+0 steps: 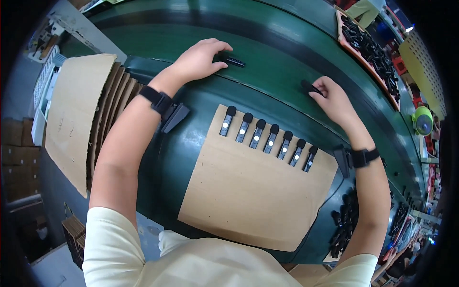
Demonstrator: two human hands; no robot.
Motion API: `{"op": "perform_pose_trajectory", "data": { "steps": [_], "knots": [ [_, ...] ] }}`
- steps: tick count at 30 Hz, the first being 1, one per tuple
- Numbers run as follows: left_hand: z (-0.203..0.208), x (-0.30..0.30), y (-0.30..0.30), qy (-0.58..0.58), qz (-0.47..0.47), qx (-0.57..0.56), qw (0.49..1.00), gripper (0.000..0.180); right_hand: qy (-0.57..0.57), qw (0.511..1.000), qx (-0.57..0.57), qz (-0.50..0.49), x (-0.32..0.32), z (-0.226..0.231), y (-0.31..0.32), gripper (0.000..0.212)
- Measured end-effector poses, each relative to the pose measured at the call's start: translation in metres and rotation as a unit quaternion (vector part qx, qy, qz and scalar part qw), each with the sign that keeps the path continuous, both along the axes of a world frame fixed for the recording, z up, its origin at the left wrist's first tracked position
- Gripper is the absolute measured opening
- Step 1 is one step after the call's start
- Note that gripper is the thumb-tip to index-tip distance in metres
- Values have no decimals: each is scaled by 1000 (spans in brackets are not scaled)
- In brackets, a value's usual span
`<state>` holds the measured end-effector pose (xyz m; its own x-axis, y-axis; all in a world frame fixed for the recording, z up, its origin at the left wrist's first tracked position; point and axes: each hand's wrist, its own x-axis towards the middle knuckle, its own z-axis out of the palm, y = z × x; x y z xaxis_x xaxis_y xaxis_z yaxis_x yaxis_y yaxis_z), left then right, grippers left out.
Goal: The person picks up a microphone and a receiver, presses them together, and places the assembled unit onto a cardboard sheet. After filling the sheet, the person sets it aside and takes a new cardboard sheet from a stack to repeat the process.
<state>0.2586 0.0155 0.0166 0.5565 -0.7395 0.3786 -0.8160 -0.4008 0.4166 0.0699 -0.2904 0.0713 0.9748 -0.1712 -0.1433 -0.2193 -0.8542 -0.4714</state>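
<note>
"Two hands are in view, both over the green worktop (272, 91). How does your left hand (203, 60) stand, out between 11 and 12 o'clock?"

"Your thumb and forefinger are wide apart. A slim black bar (236, 62) lies on the worktop by the gap; whether your thumb touches it, I cannot tell."

"And your right hand (330, 98), at 2 o'clock?"

"You pinch a small black microphone (311, 88) between thumb and fingers, its rounded end pointing toward 10 o'clock."

"What do your wrists carry?"

"A black strap (155, 99) on the left and another black strap (366, 157) on the right, each with a boxy device."

"What lies between your arms?"

"A brown cardboard sheet (248, 201), spreading from the middle toward 6 o'clock. Seven black microphones (271, 136) rest on it side by side, in a slanting row along its far edge from 12 round past 3 o'clock. Their foam heads point away from you, and each body bears a round white spot."

"Farther out?"

"Cardboard stack (74, 110) at 9 o'clock, beside your left arm. Heap of black pieces (343, 222) at 4, partly hidden by your right arm. Beyond your right hand, at 2, an orange-rimmed tray (340, 29) full of black pieces."
</note>
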Motion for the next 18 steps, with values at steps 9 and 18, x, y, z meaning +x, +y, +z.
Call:
{"op": "perform_pose_trajectory", "data": {
  "steps": [9,18],
  "knots": [
    [-2,-12,13,131,84,-22,988,22,-126,917,355,-133,-164,31,63,25],
    [43,-183,43,341,7,-249,907,27,-207,860,427,-189,-237,7,133,33]
  ]
}}
